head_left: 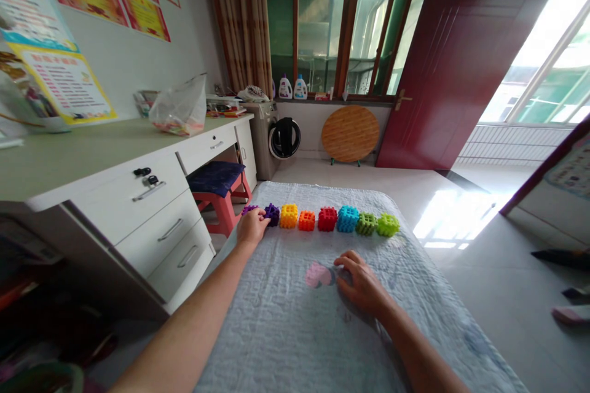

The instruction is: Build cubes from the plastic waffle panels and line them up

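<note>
My left hand (252, 226) is at the left end of a row of bumpy plastic building-block cubes, its fingers closed against the dark purple cube (272, 215). Behind that hand a second purple cube (249, 209) is mostly hidden. Rightward in the row stand a yellow cube (289, 215), a smaller orange cube (306, 220), a red cube (327, 219), a blue cube (348, 219), an olive green cube (366, 223) and a lime green cube (388, 225). My right hand (359, 282) rests on the cloth nearer to me, fingers apart and holding nothing.
A pale quilted cloth (286, 325) covers the surface under the cubes. At left are a white desk (115, 153) with a plastic bag (180, 107) and a red stool (225, 209). Further back stand a washing machine (263, 141), a round wooden board (350, 133) and a dark red door (442, 67).
</note>
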The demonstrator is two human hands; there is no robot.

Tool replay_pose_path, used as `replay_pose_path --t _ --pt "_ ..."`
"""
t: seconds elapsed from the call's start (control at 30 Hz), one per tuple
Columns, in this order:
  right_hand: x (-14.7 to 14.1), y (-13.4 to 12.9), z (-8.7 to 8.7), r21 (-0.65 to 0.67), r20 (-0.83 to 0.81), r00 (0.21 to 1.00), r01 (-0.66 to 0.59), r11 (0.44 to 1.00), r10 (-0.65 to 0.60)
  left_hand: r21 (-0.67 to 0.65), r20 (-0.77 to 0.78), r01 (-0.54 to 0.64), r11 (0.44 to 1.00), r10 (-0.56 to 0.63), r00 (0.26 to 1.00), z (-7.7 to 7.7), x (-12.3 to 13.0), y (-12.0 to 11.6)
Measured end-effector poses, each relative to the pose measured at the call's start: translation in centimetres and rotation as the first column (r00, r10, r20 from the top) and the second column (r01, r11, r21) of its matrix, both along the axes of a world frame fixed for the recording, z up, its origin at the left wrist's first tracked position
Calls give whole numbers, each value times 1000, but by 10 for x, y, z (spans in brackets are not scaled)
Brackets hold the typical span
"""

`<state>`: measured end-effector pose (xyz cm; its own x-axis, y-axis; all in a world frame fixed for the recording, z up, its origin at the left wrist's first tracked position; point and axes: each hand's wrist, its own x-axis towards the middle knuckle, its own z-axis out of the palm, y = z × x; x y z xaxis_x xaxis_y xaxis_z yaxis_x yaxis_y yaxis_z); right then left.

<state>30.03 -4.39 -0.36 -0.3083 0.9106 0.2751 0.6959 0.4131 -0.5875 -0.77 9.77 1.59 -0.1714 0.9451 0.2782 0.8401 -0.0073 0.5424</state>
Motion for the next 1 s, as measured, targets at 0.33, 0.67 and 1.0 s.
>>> replay_pose_path --t 0.33,0.67,1.0 --pt "2 2 2 8 -34 997 67 998 -67 110 -3 -57 992 58 998 -12 -29 -15" --pt "3 4 0 20 -11 996 85 996 -85 171 -204 17 985 19 979 -24 -67 -9" --pt "4 8 -2 -9 -42 994 98 995 -98 -334 -245 349 875 -438 865 24 -75 67"
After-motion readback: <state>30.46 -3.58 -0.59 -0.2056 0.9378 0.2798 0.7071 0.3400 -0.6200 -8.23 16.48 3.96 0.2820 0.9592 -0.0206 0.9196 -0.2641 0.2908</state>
